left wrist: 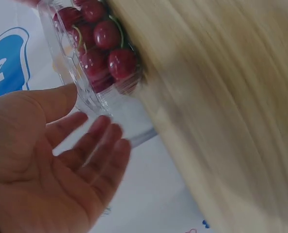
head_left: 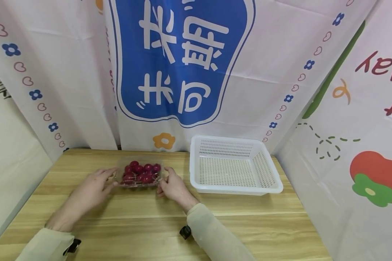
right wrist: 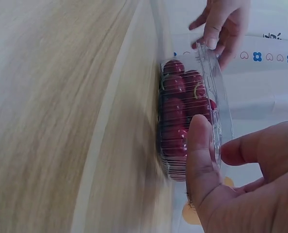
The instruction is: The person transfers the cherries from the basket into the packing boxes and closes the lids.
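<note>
A clear plastic clamshell box (head_left: 140, 185) of dark red cherries (head_left: 147, 168) sits on the wooden table, its lid over the fruit. At the box's left end is my left hand (head_left: 93, 185), with its thumb tip at the rim and the other fingers loosely bent and spread, as the left wrist view shows (left wrist: 61, 150). My right hand (head_left: 174, 186) pinches the rim at the right end between thumb and forefinger; the right wrist view shows this thumb (right wrist: 200, 150) in front of the rim. Green stems show among the cherries.
A white plastic basket (head_left: 236, 190) with slotted walls stands right of the box, close to my right hand. The wooden table (head_left: 143, 224) meets a printed cloth backdrop (head_left: 264, 72) at the back. More cloth hangs at both sides.
</note>
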Available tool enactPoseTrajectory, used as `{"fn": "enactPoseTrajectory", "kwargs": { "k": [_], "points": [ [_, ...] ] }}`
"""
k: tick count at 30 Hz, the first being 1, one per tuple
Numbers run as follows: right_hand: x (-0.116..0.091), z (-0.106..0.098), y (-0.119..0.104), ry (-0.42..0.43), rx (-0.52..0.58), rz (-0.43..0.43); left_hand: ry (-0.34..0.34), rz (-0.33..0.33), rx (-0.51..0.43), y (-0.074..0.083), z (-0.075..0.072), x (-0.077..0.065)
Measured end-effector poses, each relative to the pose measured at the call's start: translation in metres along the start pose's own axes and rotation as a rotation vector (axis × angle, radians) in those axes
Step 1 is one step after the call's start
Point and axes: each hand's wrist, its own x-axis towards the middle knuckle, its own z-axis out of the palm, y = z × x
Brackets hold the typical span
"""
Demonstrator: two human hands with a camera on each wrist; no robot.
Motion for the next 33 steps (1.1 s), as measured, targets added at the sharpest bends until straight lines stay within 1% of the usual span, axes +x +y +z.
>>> {"fn": "enactPoseTrajectory", "kwargs": {
  "k": [4, 8, 14, 17, 19, 20, 24, 26, 28, 31, 33],
  "points": [
    [-0.003, -0.002, -0.001, -0.003, -0.037, -0.002, -0.088, -0.09, -0.149, -0.004, 0.002, 0.004],
    [-0.006, -0.005, -0.001, -0.012, -0.053, -0.01, -0.131, -0.16, -0.273, -0.008, 0.005, 0.012],
    [-0.008, -0.006, 0.0, -0.028, -0.085, -0.036, -0.165, -0.188, -0.382, -0.013, 0.005, 0.02],
    [-0.008, -0.007, -0.001, -0.025, -0.143, -0.053, -0.183, -0.192, -0.407, -0.015, 0.004, 0.023],
    [-0.008, -0.007, -0.002, -0.008, -0.249, -0.072, -0.19, -0.193, -0.398, -0.016, 0.003, 0.024],
    [-0.009, -0.007, -0.004, 0.005, -0.303, -0.081, -0.188, -0.192, -0.38, -0.016, 0.003, 0.024],
    [-0.018, -0.011, -0.016, 0.051, -0.526, -0.136, -0.142, -0.195, -0.235, -0.015, 0.001, 0.024],
    [-0.026, -0.016, -0.025, 0.048, -0.547, -0.159, -0.094, -0.201, -0.15, -0.012, -0.002, 0.022],
    [-0.034, -0.024, -0.036, 0.041, -0.55, -0.189, -0.044, -0.2, -0.094, -0.006, -0.007, 0.021],
    [-0.044, -0.043, -0.053, 0.063, -0.556, -0.234, 0.019, -0.177, -0.026, 0.002, -0.013, 0.02],
    [-0.048, -0.059, -0.061, 0.095, -0.576, -0.269, 0.044, -0.161, 0.001, 0.008, -0.017, 0.021]
  ]
}}
